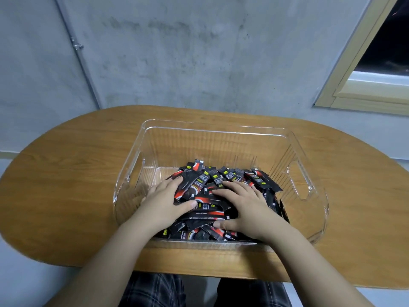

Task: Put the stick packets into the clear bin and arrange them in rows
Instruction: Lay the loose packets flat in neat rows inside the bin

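Inside the clear bin (221, 131), your left hand (164, 201) and right hand (243, 203) press flat, fingers spread, corralling jumbled stick packets (261, 180) for rows.

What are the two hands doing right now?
Left hand: open, fingers resting on the stick packets.
Right hand: open, fingers spread flat on the packets in the clear bin.

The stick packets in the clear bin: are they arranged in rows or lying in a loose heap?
A loose heap: the stick packets cross at many angles inside the clear bin, under both hands.
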